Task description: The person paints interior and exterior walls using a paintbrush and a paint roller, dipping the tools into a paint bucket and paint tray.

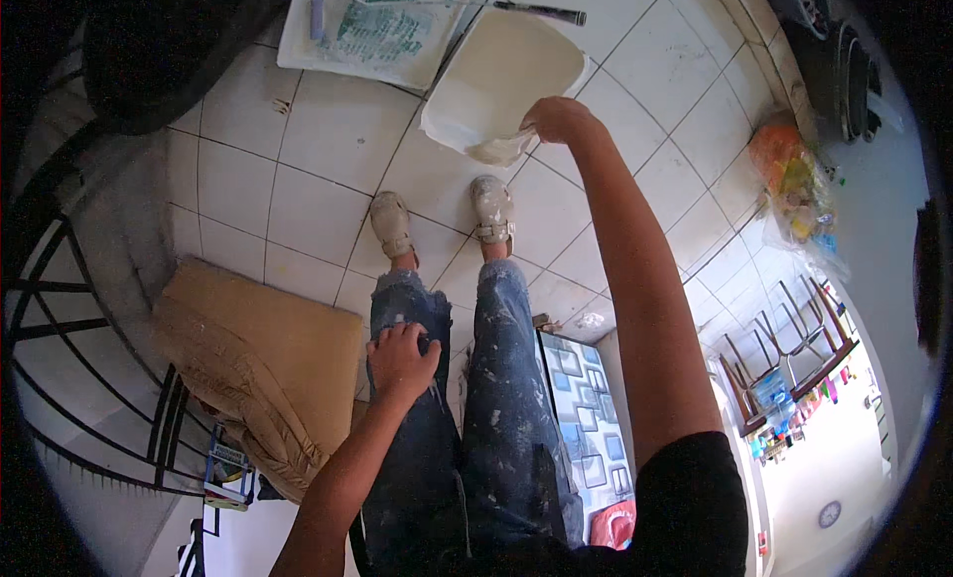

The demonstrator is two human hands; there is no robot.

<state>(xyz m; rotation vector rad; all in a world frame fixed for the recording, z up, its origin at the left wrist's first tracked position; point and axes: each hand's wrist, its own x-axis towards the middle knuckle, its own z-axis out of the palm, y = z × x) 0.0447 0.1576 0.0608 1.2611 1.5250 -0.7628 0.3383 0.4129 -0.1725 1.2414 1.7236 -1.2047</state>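
On the tiled floor ahead of my feet stands a white tub (429,120) with a smooth cream-coloured inside; I cannot tell whether that is liquid. At its near right corner my right hand (561,120) is closed on a pale, crumpled, cloth-like piece (501,148), which hangs over the tub's near edge. My left hand (402,360) lies on my left knee, fingers spread, holding nothing. Across the tub's far edge rests a thin rod with a black handle (541,13).
Left of the tub, a white tray (288,51) with green-marked contents touches or nearly touches it. Cardboard (268,319) lies at my left beside a black metal railing (84,324). Plastic bags (794,180) sit against the right wall. A patterned panel (591,408) is at my right.
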